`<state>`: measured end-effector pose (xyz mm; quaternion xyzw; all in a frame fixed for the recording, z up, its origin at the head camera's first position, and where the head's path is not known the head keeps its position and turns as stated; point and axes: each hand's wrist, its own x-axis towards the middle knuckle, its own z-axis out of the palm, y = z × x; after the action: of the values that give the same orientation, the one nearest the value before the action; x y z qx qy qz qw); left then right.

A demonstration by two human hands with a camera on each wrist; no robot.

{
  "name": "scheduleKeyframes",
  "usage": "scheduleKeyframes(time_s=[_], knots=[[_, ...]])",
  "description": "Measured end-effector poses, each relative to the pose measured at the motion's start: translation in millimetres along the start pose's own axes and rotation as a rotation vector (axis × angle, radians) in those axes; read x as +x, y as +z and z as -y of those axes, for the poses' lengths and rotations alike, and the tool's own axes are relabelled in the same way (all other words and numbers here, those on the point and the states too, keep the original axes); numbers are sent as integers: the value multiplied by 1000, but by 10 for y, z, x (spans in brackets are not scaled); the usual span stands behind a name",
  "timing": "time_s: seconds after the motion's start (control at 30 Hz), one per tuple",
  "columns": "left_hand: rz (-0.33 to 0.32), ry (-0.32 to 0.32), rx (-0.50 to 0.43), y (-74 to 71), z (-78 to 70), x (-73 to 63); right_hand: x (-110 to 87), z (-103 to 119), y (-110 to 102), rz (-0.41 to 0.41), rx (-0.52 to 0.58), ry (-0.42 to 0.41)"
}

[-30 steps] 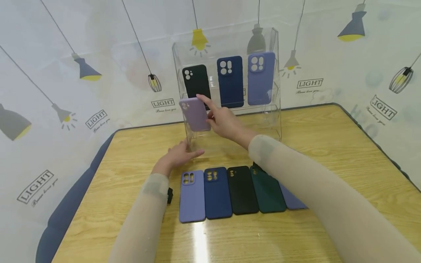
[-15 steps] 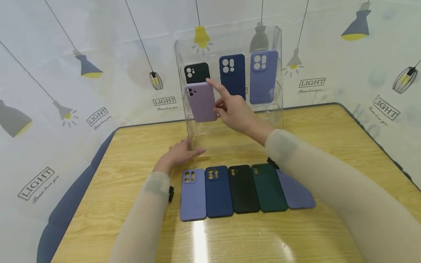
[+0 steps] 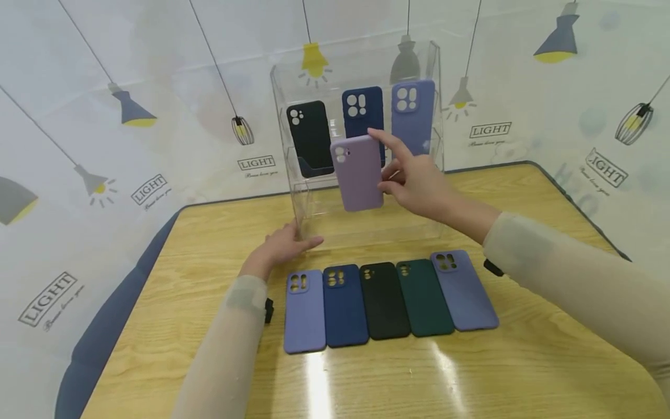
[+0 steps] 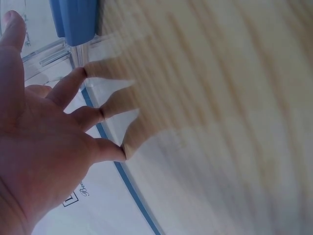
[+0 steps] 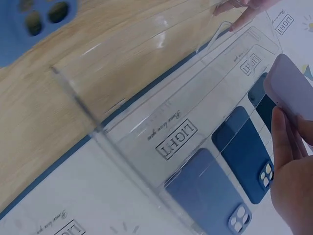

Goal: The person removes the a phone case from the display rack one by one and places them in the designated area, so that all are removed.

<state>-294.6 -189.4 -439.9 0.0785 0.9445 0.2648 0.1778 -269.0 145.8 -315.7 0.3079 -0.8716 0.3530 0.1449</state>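
My right hand [image 3: 419,183] pinches a light purple phone case [image 3: 358,177] by its edges, index finger at the top and thumb low on the side. The case hangs upright in front of the clear display stand [image 3: 340,233]. Behind it, the stand's upper row bears a black phone case [image 3: 309,131], a navy phone case [image 3: 362,107], partly covered, and a lavender phone case [image 3: 419,107]. My left hand [image 3: 280,245] rests by the stand's lower left corner. Its fingers are spread, with fingertips on the tabletop in the left wrist view.
In front of the stand, several phone cases lie side by side on the wooden table [image 3: 392,378]: lavender [image 3: 305,317], navy [image 3: 346,311], black [image 3: 386,305], dark green [image 3: 425,302] and another lavender phone case [image 3: 466,297]. A lamp-patterned backdrop [image 3: 183,87] surrounds the table's far edge.
My right hand has carried the light purple case up, then rightward from in front of the black case to the navy one. The left hand has stayed by the stand.
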Motion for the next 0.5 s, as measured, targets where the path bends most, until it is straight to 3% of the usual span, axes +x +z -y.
scheduleKeyframes(time_s=[0.23,0.5], knots=[[-3,-7,-18,-11,29,-13,-327,-55,-324,51,4,92],[6,-8,-38,-2,24,-11,-710,-172,-758,140,5,289]])
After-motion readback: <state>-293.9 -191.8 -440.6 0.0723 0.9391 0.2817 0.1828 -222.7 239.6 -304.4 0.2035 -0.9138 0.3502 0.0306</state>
